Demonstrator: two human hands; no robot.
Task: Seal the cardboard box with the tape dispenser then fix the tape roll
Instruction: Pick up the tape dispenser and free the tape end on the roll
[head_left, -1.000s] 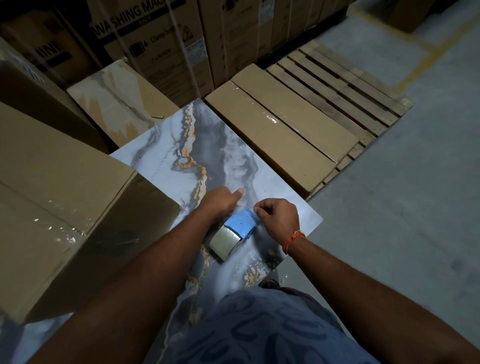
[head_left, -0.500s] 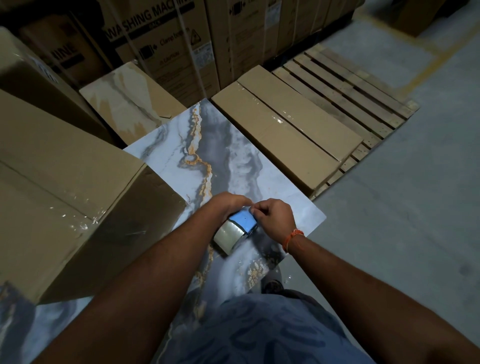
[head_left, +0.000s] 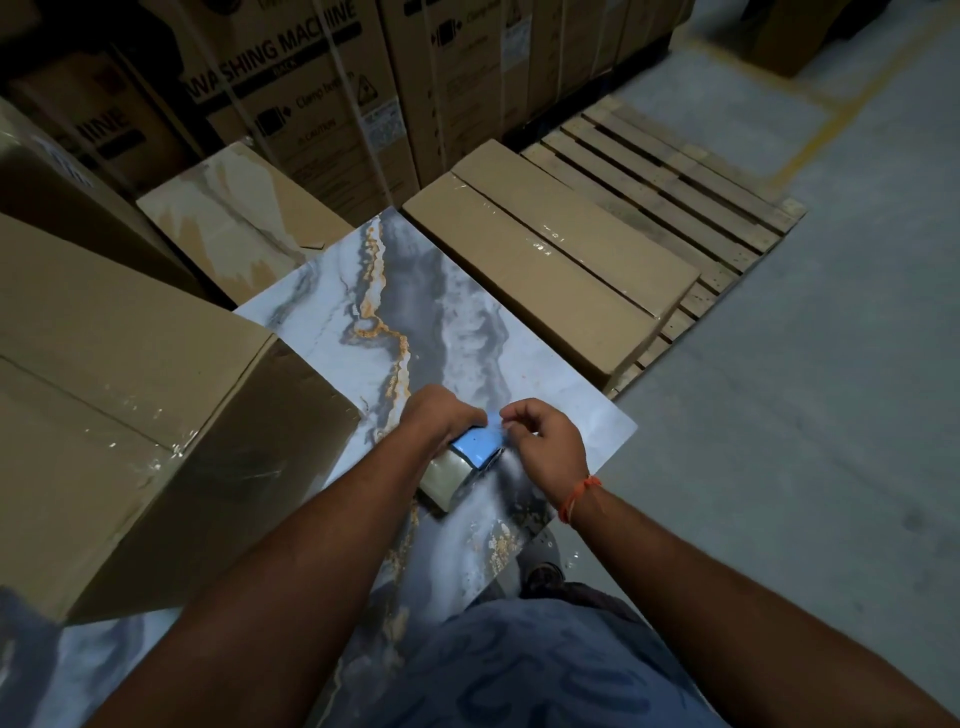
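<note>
Sitting at nine o'clock on the marbled tabletop (head_left: 447, 322) is the taped cardboard box (head_left: 130, 395). My left hand (head_left: 441, 423) is wrapped around the blue tape dispenser (head_left: 478, 447), its tape roll (head_left: 447, 475) toward six o'clock. At three o'clock of it, my right hand (head_left: 545, 447) pinches its fingers at the dispenser's edge; what they hold I cannot tell.

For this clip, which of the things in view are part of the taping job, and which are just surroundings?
In the job:
- tape dispenser, blue, held by the left hand
- tape roll on it
- right hand, fingers pinched at the dispenser's front
- cardboard box at left, clear tape on its top

Lying about:
- marbled slab
- flat cartons on the wooden pallet
- washing machine boxes behind
</note>
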